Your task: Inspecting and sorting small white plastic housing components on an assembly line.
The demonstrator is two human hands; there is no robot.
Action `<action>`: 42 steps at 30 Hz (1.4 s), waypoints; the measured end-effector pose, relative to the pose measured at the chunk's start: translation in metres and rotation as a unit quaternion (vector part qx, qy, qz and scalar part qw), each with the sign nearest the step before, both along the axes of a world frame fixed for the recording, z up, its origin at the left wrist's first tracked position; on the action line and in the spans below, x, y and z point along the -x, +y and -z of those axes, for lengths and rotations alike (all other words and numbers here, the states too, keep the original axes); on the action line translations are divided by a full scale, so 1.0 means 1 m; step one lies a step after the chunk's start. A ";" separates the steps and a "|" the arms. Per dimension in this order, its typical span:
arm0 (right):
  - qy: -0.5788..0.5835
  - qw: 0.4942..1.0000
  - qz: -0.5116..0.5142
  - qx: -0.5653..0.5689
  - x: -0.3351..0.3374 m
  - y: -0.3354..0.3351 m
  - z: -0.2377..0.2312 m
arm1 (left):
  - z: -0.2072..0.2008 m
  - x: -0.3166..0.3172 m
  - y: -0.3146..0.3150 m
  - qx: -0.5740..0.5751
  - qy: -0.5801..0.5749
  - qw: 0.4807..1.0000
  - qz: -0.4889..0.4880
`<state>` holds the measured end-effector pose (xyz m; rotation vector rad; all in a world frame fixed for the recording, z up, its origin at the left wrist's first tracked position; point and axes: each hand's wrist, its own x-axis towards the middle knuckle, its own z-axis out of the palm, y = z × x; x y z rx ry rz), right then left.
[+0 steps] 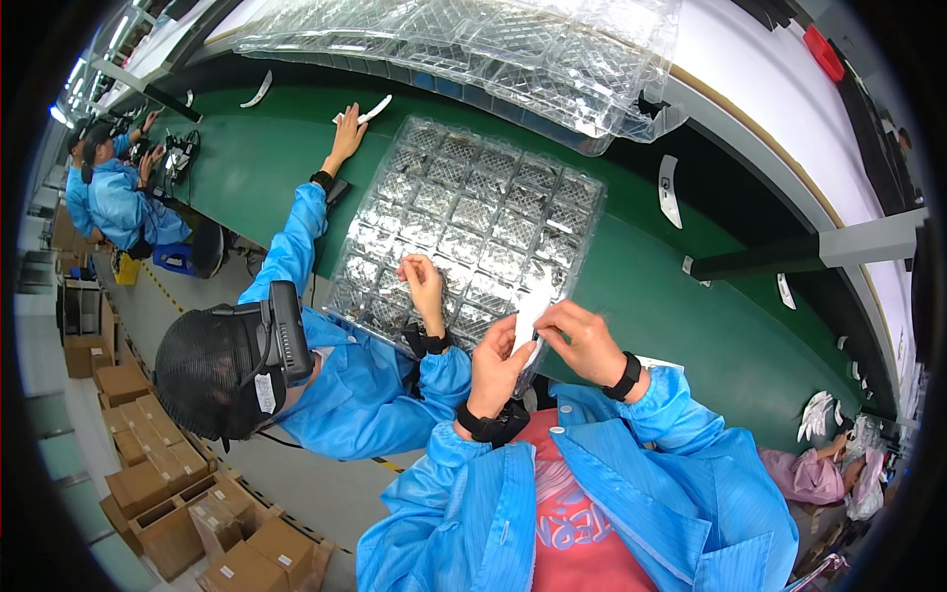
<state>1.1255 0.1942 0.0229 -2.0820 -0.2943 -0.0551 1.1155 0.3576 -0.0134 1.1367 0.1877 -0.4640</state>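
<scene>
The person's left hand (490, 373) reaches forward at the near right corner of the clear tray (592, 204), its fingers closed on a slim white piece (532, 314). That piece is up over the same corner, long axis running away from the wearer, far end leaning slightly right. Just right of that corner, the right hand (590, 345) angles inward, fingers curled toward the piece; I can't tell whether they grip it. A co-worker's hand (425, 288) is over the tray's near half.
</scene>
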 end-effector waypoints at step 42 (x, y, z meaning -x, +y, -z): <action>0.417 0.787 0.139 -0.433 0.015 -0.011 0.059 | 0.048 -0.009 -0.006 0.192 0.200 0.960 0.051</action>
